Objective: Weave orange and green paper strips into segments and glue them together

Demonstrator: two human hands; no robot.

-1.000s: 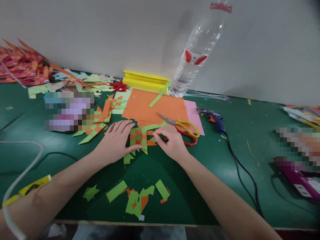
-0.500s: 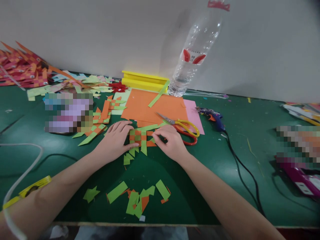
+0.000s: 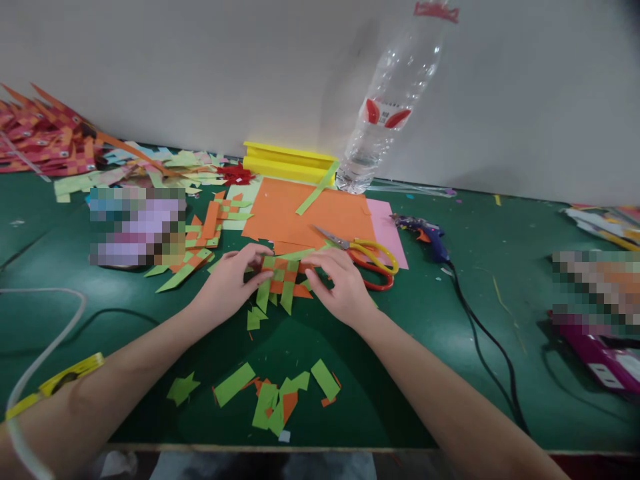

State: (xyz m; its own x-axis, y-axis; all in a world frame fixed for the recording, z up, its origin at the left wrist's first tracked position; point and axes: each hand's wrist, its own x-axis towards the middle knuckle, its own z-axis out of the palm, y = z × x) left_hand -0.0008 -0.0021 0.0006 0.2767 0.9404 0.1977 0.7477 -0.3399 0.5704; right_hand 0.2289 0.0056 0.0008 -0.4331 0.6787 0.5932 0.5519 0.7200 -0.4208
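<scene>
Between my hands is a small woven piece of orange and green paper strips (image 3: pixel 283 273), its green ends hanging toward me. My left hand (image 3: pixel 230 277) pinches its left edge, thumb in front and fingers behind. At its right side, my right hand (image 3: pixel 344 279) is closed on the orange strips with the fingertips, the thumb held a little lower. Small green paper scraps (image 3: pixel 254 320) lie just below the weave. Behind my right hand rest scissors (image 3: pixel 373 257) with yellow and red handles, blades pointing left.
Orange sheets (image 3: pixel 300 207) lie behind the weave, finished-looking woven paper fish (image 3: pixel 193 260) to the left. A water bottle (image 3: pixel 385 113) stands by the wall. A blue glue gun (image 3: pixel 430 237) with a black cord is at right. Cut scraps (image 3: pixel 267 403) lie near the front edge.
The woven piece is raised and tilted slightly. My left hand has shifted from lying over its left part to pinching its edge, uncovering a second green strip. My right fingers have moved slightly.
</scene>
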